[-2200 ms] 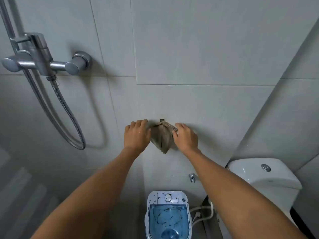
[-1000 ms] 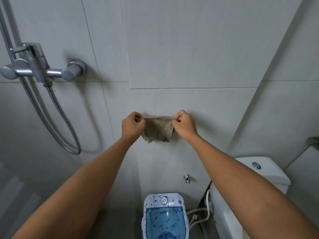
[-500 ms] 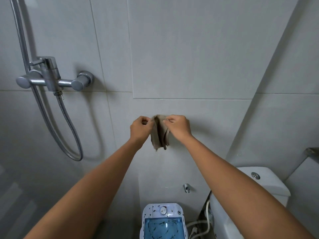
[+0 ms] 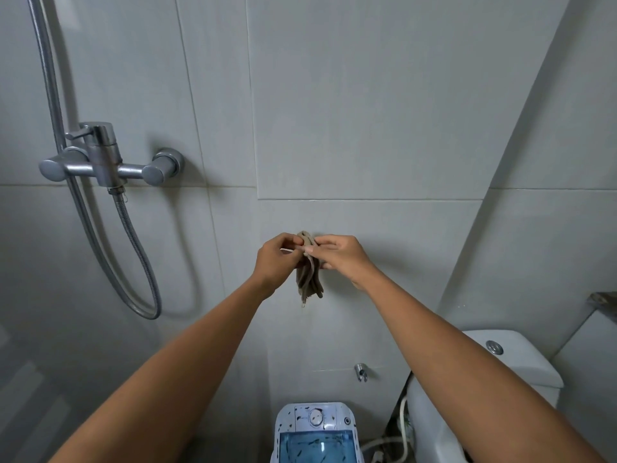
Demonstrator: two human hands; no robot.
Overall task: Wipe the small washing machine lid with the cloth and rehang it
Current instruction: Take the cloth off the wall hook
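While both arms reach up to the tiled wall [image 4: 367, 128], the left hand [image 4: 275, 262] and the right hand [image 4: 340, 255] pinch the top of the cloth [image 4: 309, 275] between their fingertips, close together, and the cloth hangs against the wall in a narrow bunched strip above the small washing machine [image 4: 315, 432]. It looks light, soft and limp, so it should fold wherever it is not held; the top edge, where any loop would be, seems the sensible place to grip, though whatever hook it goes on is hidden behind the hands. Compared with one second ago, when the hands stood apart and stretched the cloth wide between them, they have come together and the cloth has gathered into hanging folds. The shower mixer [image 4: 110, 165] and toilet cistern [image 4: 507, 359] sit well apart from the work.
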